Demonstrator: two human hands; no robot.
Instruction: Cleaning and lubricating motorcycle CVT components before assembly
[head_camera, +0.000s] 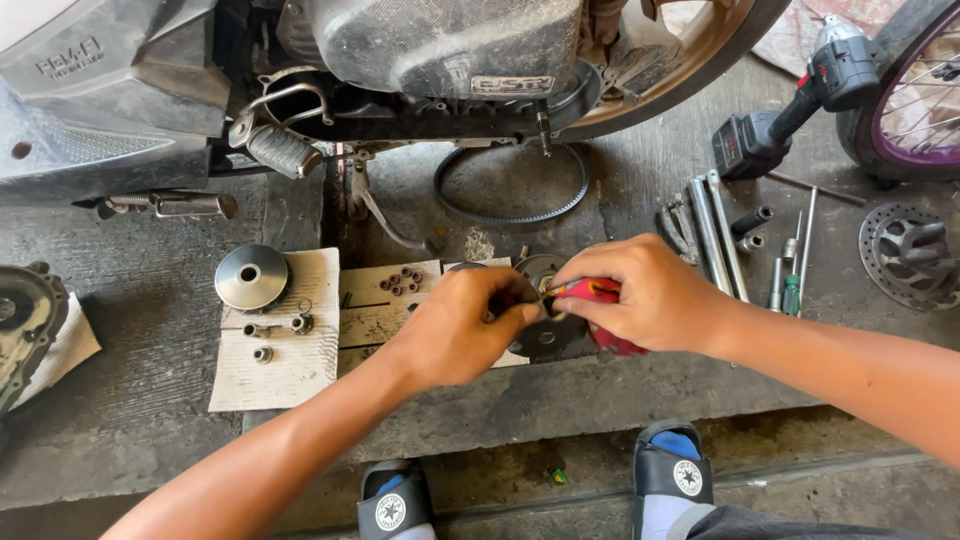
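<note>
Gripping red rag (598, 291), round grey pulley (545, 335)

Rubber drive belt (510, 190) lying on the concrete under the scooter, cordless impact wrench (800, 105) top right, brake disc (908, 255) beside it, round pulley face (251, 277) on cardboard (275, 370).

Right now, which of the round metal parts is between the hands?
The dark round part by the red rag, between the left hand and right hand. The shiny pulley face lies untouched on the cardboard; the brake disc lies far right.
</note>
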